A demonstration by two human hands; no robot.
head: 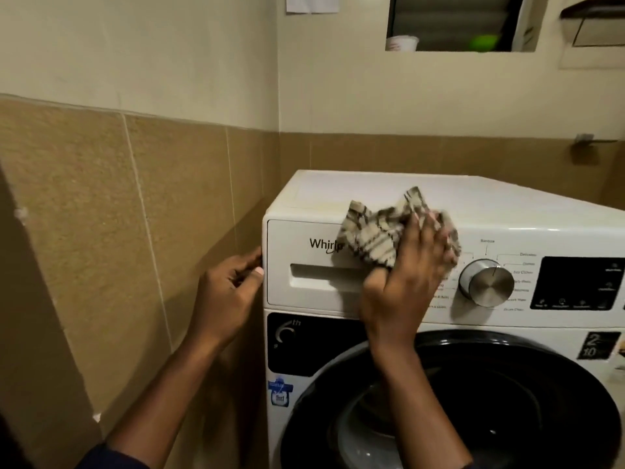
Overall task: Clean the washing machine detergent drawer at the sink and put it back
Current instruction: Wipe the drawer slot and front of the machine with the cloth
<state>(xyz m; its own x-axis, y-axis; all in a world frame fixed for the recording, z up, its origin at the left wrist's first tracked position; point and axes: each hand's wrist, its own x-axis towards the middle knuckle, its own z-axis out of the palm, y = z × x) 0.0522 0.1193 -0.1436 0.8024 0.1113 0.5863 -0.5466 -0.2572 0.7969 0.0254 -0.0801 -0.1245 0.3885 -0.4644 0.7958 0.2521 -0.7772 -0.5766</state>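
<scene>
The white detergent drawer (304, 292) sits flush in the top left of the washing machine (507, 204), with its recessed handle slot visible. My right hand (406, 279) presses a striped beige cloth (375, 235) against the drawer front and the machine's top edge, covering part of the brand name. My left hand (230, 296) rests with curled fingers against the machine's left side edge, level with the drawer, and holds nothing.
A silver program dial (488, 282) and a dark display panel (578, 282) lie right of the drawer. Below is the round black door (507, 401). A tiled wall (118, 231) stands close on the left. A window recess (460, 25) is above.
</scene>
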